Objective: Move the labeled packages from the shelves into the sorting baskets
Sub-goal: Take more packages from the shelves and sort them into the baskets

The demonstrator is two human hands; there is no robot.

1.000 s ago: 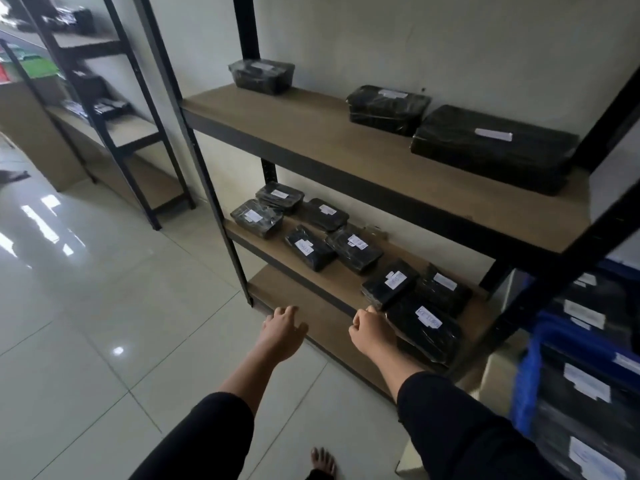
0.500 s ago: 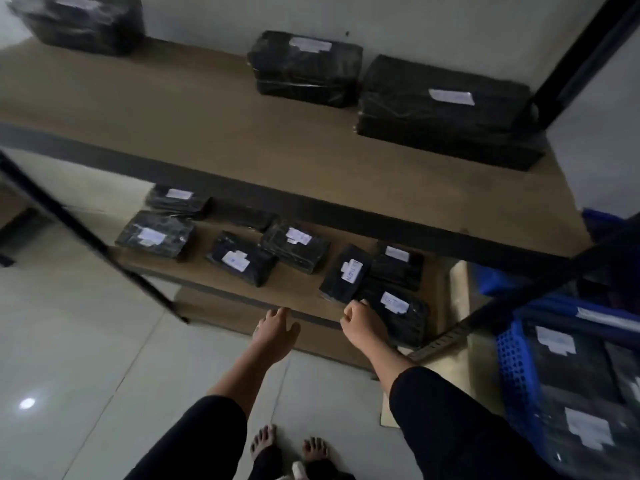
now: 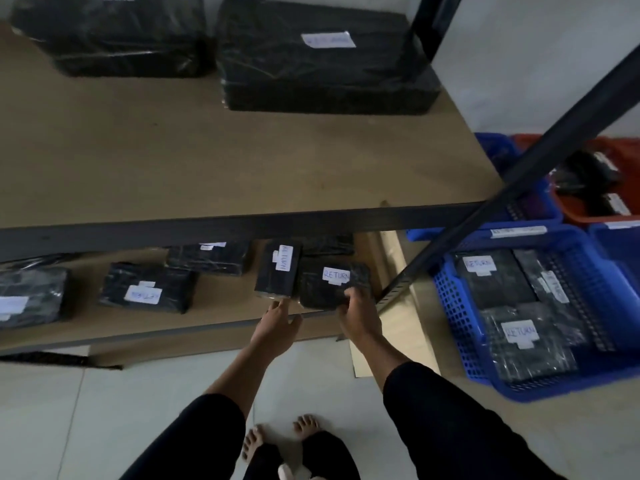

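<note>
Black wrapped packages with white labels lie on the lower shelf [image 3: 221,323]. My right hand [image 3: 358,315] grips the front edge of a package labelled RETURN [image 3: 329,284] at the shelf's right end. My left hand [image 3: 277,329] reaches with fingers apart, its fingertips touching the front of a neighbouring labelled package [image 3: 278,268] that lies lengthwise. Other labelled packages [image 3: 147,287] lie to the left. Two large packages [image 3: 322,60] stand on the upper shelf [image 3: 207,161]. A blue basket [image 3: 457,317] on the floor to the right holds several RETURN packages.
A black diagonal shelf upright [image 3: 519,188] crosses between the shelf and the baskets. An orange basket [image 3: 623,150] and further blue baskets [image 3: 540,206] stand behind. A cardboard sheet [image 3: 412,327] lies on the floor by the shelf. My bare feet [image 3: 277,438] stand on white tiles.
I have moved closer and looked further down. My right hand has closed on the RETURN package at the shelf's right end; my left hand has reached forward onto the neighbouring package.
</note>
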